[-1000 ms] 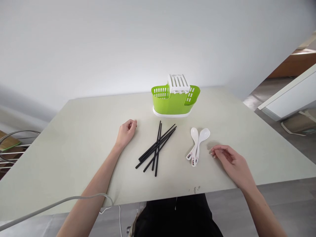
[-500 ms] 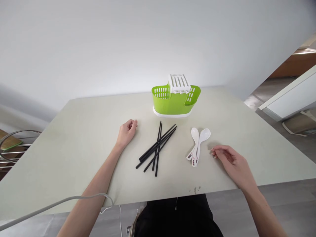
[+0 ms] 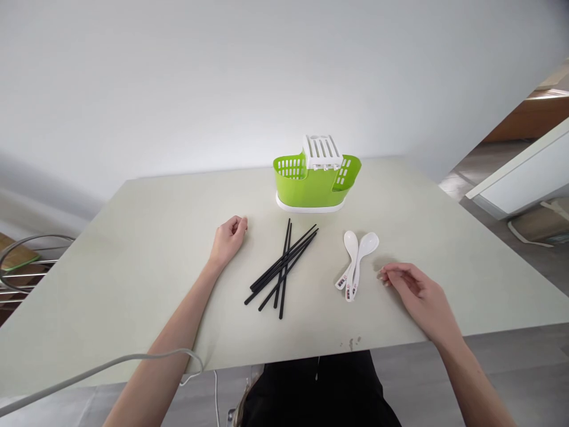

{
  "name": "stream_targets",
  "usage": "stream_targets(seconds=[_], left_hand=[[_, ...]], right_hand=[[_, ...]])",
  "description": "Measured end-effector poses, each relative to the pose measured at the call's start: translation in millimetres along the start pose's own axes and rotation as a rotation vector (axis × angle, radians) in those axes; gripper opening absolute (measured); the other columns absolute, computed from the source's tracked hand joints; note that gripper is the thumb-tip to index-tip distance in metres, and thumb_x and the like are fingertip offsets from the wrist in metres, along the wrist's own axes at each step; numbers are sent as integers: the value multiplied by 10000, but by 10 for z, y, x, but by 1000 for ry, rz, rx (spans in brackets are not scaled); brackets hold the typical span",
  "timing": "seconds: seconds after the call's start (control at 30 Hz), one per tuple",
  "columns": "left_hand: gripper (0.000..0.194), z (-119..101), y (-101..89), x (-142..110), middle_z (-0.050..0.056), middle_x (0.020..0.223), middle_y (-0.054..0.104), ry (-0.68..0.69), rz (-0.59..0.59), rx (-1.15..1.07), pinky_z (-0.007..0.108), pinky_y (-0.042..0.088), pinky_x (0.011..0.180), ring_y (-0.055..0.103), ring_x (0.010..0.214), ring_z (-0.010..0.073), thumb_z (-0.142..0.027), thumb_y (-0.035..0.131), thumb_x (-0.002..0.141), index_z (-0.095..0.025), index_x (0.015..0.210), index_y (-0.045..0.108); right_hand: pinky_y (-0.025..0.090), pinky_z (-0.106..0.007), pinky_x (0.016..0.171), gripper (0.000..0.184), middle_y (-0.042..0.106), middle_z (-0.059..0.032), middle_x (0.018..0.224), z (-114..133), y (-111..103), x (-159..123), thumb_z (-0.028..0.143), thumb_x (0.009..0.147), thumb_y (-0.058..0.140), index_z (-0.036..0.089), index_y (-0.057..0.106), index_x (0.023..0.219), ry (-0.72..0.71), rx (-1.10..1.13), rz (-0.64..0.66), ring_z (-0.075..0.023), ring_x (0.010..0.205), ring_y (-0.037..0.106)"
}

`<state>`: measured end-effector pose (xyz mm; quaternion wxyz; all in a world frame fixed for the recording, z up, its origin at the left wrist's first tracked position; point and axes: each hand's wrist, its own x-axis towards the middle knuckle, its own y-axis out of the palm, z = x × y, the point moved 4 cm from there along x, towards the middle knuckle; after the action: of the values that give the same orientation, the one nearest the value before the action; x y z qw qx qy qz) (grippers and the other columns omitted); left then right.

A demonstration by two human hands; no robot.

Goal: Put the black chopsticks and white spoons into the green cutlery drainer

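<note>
My left hand point(image 3: 229, 238) rests on the table, its fingers curled into a loose fist with nothing seen in it. Just right of it lie several black chopsticks point(image 3: 284, 267), crossed over one another in a loose pile. My right hand point(image 3: 415, 293) lies at the right with fingers loosely bent, a gap showing between thumb and fingers, and holds nothing. Two white spoons point(image 3: 356, 264) are close to its fingertips without being touched; their handles overlap and bear printed marks. Behind the utensils stands a green basket point(image 3: 306, 191) with a white slotted top and white base.
The pale table point(image 3: 164, 207) meets a white wall point(image 3: 200, 89) at the back. A grey cable point(image 3: 111, 360) crosses over my left forearm. Small dark spots point(image 3: 351, 344) mark the front edge. At far left is a metal rack point(image 3: 26, 276).
</note>
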<state>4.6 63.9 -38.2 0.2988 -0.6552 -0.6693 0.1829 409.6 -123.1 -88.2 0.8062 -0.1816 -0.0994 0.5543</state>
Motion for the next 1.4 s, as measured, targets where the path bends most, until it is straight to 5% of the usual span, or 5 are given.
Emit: stream_targets(seconds=[1.4], left_hand=[[376, -11, -2, -16, -27, 631, 461, 4, -2, 23, 285, 335, 589, 400, 596, 145, -500, 474, 970, -222, 722, 526]], right_hand=[[571, -402, 888, 364, 779, -77, 1008, 3, -2, -4, 597, 934, 651, 250, 716, 1024, -13, 2, -7, -255, 932, 712]])
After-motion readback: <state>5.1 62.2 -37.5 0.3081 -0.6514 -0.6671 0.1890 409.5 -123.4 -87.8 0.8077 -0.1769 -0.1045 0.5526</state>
